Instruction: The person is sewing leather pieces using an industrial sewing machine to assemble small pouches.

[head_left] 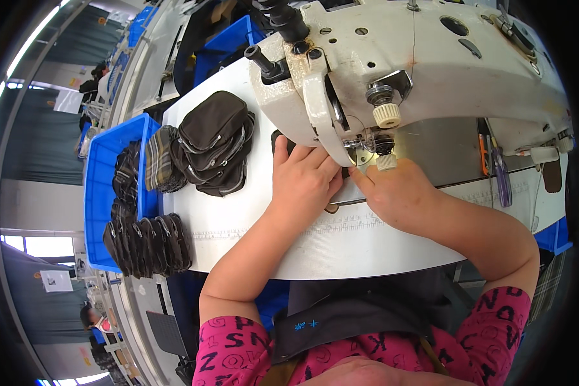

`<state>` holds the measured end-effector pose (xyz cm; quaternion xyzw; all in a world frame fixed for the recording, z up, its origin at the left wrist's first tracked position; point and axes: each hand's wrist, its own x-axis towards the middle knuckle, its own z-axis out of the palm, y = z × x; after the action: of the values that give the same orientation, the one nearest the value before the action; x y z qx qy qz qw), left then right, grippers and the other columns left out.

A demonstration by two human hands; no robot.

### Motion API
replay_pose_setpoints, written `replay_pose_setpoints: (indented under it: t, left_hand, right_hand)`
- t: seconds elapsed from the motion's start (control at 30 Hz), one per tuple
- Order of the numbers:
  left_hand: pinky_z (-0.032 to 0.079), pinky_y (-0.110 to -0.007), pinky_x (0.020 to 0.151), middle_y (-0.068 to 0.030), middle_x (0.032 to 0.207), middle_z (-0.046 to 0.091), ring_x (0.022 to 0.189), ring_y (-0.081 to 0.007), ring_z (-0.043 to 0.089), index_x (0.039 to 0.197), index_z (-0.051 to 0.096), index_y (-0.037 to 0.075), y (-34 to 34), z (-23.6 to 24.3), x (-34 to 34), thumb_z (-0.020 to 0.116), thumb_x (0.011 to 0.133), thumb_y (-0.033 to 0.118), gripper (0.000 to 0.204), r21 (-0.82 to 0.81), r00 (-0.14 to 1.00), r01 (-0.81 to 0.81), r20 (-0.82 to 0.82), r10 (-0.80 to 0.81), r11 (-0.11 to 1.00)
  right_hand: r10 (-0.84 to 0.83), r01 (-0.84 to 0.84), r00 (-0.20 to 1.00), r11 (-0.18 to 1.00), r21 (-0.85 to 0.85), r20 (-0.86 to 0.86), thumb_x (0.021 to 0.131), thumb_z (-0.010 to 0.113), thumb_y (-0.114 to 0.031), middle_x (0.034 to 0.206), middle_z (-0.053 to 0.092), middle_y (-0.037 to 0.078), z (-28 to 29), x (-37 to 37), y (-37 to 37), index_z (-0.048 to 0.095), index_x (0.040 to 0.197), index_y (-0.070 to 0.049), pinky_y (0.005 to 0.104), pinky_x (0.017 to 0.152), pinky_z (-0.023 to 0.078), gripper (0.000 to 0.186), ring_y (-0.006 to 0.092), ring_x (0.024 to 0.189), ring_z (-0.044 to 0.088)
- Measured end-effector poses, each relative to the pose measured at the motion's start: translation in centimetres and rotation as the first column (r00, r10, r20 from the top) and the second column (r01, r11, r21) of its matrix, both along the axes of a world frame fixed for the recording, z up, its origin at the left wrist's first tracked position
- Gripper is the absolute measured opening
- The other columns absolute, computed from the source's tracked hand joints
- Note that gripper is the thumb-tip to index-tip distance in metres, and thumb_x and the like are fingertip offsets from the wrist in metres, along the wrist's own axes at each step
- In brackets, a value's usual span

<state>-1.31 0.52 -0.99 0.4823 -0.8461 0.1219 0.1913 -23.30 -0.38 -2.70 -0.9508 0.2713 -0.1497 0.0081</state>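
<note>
A white sewing machine stands over a metal plate set in the white table. My left hand is left of the needle area, fingers bent over a dark fabric piece, index and thumb close together on it. My right hand is just right of the presser foot, index reaching toward it and other fingers curled; what they hold is hidden. Dark zippered pouches lie stacked at the left, beside folded plaid pieces.
A blue bin holds dark items, with more bundled pieces at its front. A purple-handled screwdriver and orange-handled tool lie right of my hand. Other people sit along the far left. Another blue bin is below the right edge.
</note>
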Motion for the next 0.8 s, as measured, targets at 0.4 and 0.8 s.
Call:
replay_pose_setpoints:
  t: [0.4, 0.8]
  left_hand:
    - [0.043, -0.042, 0.084, 0.0025, 0.094, 0.071, 0.094, -0.0222, 0.065, 0.091, 0.074, 0.015, -0.8, -0.9, 0.3, 0.081, 0.075, 0.013, 0.018, -0.002, 0.979, 0.164, -0.120, -0.163, 0.986]
    - [0.049, -0.041, 0.084, -0.0015, 0.092, 0.071, 0.089, -0.0266, 0.066, 0.088, 0.072, 0.010, -1.2, -0.1, 0.9, 0.079, 0.075, 0.007, 0.015, 0.204, 0.948, 0.261, -0.240, -0.211, 0.944]
  right_hand:
    - [-0.004, 0.000, 0.996, 0.999, 0.039, 0.091, 0.082, 0.066, -0.011, 0.079, 0.066, 0.005, -0.6, 0.2, 0.0, 0.065, 0.097, -0.004, 0.0371, 0.063, 0.052, 0.017, 0.0229, 0.073, 0.068]
    - [0.017, -0.019, 1.000, 0.997, 0.069, 0.019, 0.085, 0.064, -0.011, 0.080, 0.066, 0.005, 0.3, 0.2, 0.0, 0.066, 0.105, -0.003, 0.0371, 0.063, 0.053, 0.022, 0.0229, 0.074, 0.069]
